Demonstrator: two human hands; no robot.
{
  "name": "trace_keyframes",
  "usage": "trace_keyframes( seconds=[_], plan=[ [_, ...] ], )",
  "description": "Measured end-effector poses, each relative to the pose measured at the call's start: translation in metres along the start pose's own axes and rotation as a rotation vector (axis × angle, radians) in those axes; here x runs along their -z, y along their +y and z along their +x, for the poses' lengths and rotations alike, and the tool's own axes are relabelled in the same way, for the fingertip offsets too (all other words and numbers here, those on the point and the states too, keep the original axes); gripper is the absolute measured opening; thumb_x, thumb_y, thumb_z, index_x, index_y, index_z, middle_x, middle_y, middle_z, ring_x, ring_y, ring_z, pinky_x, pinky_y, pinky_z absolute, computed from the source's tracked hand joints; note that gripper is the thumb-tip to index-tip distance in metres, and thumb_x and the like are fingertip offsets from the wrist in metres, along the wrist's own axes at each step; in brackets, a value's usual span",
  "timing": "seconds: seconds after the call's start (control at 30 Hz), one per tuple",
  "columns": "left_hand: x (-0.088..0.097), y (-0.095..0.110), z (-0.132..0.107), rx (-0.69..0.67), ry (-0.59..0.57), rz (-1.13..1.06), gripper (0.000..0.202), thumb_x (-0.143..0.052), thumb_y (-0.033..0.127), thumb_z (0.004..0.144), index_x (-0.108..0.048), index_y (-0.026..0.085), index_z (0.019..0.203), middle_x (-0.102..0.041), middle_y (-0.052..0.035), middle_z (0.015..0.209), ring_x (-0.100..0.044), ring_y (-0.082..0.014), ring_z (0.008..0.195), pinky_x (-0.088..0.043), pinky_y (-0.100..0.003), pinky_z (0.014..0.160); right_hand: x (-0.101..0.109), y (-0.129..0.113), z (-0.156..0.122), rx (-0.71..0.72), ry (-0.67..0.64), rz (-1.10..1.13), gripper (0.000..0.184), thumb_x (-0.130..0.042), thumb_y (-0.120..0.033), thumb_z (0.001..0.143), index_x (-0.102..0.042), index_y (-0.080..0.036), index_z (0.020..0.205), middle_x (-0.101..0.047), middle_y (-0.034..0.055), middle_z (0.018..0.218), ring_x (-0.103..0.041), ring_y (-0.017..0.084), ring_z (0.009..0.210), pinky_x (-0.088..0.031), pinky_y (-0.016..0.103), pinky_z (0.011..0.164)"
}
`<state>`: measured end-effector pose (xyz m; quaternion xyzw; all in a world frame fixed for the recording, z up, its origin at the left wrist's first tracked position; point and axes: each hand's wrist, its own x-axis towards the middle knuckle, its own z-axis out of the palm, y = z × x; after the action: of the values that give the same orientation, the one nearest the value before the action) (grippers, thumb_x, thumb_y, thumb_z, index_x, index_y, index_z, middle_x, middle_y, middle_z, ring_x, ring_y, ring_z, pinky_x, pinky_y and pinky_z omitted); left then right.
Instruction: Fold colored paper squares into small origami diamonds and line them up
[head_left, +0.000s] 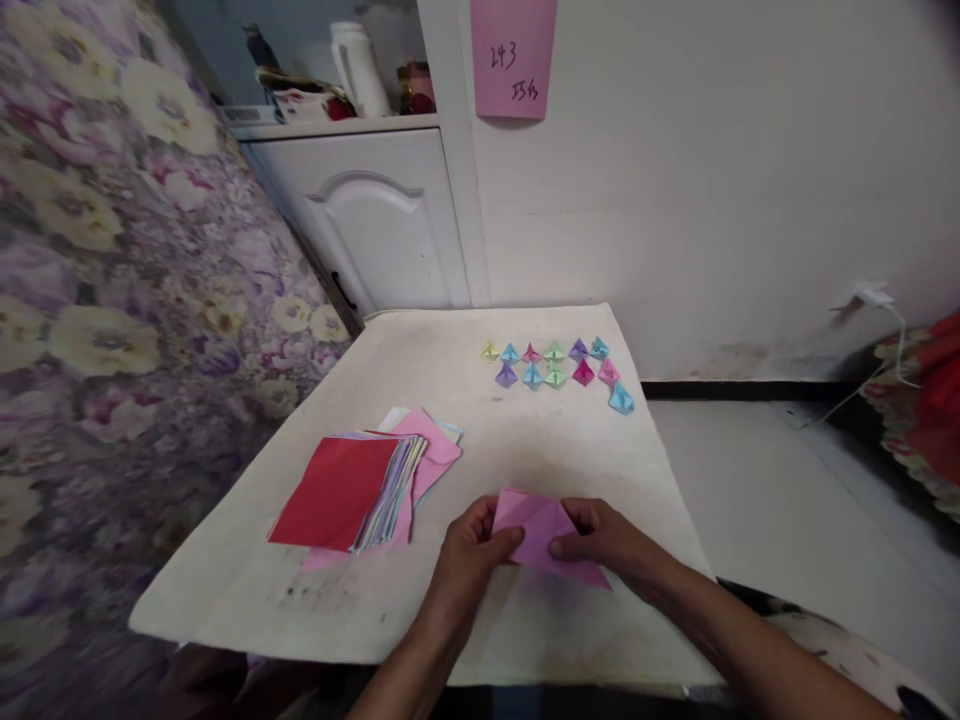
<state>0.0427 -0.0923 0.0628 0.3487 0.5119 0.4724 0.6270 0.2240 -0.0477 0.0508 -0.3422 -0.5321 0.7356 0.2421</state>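
Note:
A folded pink sheet of paper (534, 522) is held between both my hands near the front of the table. My left hand (480, 540) pinches its left side, thumb on top and fingers behind. My right hand (596, 535) grips the right side in the same way, its thumb lying on the paper's face. One pointed corner of the sheet sticks out below the right hand. To the left lies a stack of coloured paper squares (341, 490) with a red one on top. Loose pink sheets (431, 450) stick out from beneath that stack.
Two rows of small folded paper pieces (555, 375) in several colours sit at the table's far right. The cream-covered table (420, 350) stands against a wall and a white cabinet (375, 220). A floral curtain (112, 300) hangs on the left.

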Motion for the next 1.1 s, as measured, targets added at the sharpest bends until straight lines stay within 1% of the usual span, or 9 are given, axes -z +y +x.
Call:
trace_keyframes(
  seconds=[0.1,0.2,0.3,0.47,0.57,0.63,0.8,0.97,1.1],
  plan=[
    [-0.003,0.005,-0.004,0.004,-0.011,-0.025,0.028,-0.068,0.030,0.072,-0.060,0.015,0.094,-0.066,-0.0026,0.079,-0.060,-0.0150,0.066,-0.047,-0.025,0.062,-0.002,0.000,0.000,0.018,-0.016,0.137,0.031,-0.072,-0.038,0.065,-0.066,-0.013,0.082,-0.063,0.0014,0.071,-0.054,0.013,0.062,-0.040,0.025,0.060],
    [-0.005,0.009,-0.007,-0.021,0.016,-0.055,0.025,-0.063,0.034,0.077,-0.058,0.015,0.093,-0.064,-0.0014,0.075,-0.059,-0.0130,0.063,-0.046,-0.023,0.061,-0.001,0.002,0.001,0.032,-0.009,0.109,0.027,-0.073,-0.037,0.066,-0.066,-0.013,0.078,-0.061,0.0001,0.068,-0.052,0.011,0.058,-0.039,0.024,0.058],
    [-0.005,0.010,-0.006,-0.025,0.065,-0.050,0.030,-0.062,0.037,0.077,-0.055,0.015,0.098,-0.059,0.0025,0.065,-0.056,-0.0108,0.055,-0.042,-0.021,0.054,-0.001,0.002,0.001,0.047,-0.002,0.065,0.027,-0.073,-0.037,0.065,-0.067,-0.013,0.076,-0.061,-0.0008,0.066,-0.051,0.011,0.057,-0.038,0.023,0.057],
    [-0.006,0.009,-0.007,-0.109,0.182,0.045,0.046,-0.068,0.030,0.070,-0.047,0.019,0.108,-0.061,0.0018,0.079,-0.055,-0.0096,0.055,-0.041,-0.021,0.053,-0.003,-0.003,-0.001,0.048,0.005,0.028,0.026,-0.071,-0.038,0.066,-0.067,-0.014,0.076,-0.061,-0.0004,0.066,-0.052,0.012,0.057,-0.038,0.023,0.057],
    [-0.005,0.009,-0.009,-0.103,0.129,0.192,0.030,-0.058,0.034,0.078,-0.052,0.019,0.103,-0.058,0.0042,0.064,-0.052,-0.0102,0.051,-0.038,-0.021,0.051,-0.002,-0.003,-0.001,0.044,0.001,0.008,0.024,-0.070,-0.037,0.067,-0.067,-0.014,0.075,-0.060,-0.0005,0.064,-0.050,0.012,0.056,-0.038,0.023,0.055],
    [-0.003,0.009,-0.010,-0.126,0.081,0.308,0.023,-0.052,0.035,0.083,-0.058,0.017,0.097,-0.058,0.0030,0.062,-0.053,-0.0119,0.055,-0.038,-0.021,0.053,0.000,-0.001,0.000,0.050,0.008,-0.009,0.023,-0.070,-0.036,0.067,-0.067,-0.014,0.075,-0.059,-0.0006,0.064,-0.050,0.011,0.056,-0.037,0.023,0.054],
    [-0.004,0.012,-0.013,-0.326,0.052,0.578,0.025,-0.046,0.033,0.087,-0.066,0.018,0.085,-0.066,-0.0051,0.089,-0.059,-0.0188,0.084,-0.046,-0.027,0.073,0.004,0.002,0.002,0.037,0.024,-0.073,0.021,-0.069,-0.034,0.068,-0.067,-0.014,0.074,-0.058,-0.0011,0.063,-0.049,0.011,0.055,-0.037,0.022,0.053],
    [-0.005,0.007,-0.015,-0.355,0.105,0.674,0.030,-0.049,0.032,0.087,-0.059,0.022,0.113,-0.066,-0.0072,0.108,-0.061,-0.0210,0.096,-0.050,-0.032,0.080,0.003,0.000,0.001,0.029,0.022,-0.091,0.017,-0.068,-0.031,0.068,-0.064,-0.015,0.071,-0.056,-0.0021,0.061,-0.047,0.011,0.054,-0.035,0.022,0.053],
    [-0.005,0.001,-0.014,-0.423,0.076,0.749,0.030,-0.044,0.031,0.089,-0.062,0.024,0.111,-0.059,-0.0060,0.125,-0.052,-0.0215,0.116,-0.038,-0.039,0.101,0.001,-0.001,0.001,0.042,0.067,-0.152,0.015,-0.066,-0.028,0.068,-0.058,-0.015,0.063,-0.049,-0.0042,0.056,-0.042,0.009,0.051,-0.031,0.021,0.050]
  ],
)
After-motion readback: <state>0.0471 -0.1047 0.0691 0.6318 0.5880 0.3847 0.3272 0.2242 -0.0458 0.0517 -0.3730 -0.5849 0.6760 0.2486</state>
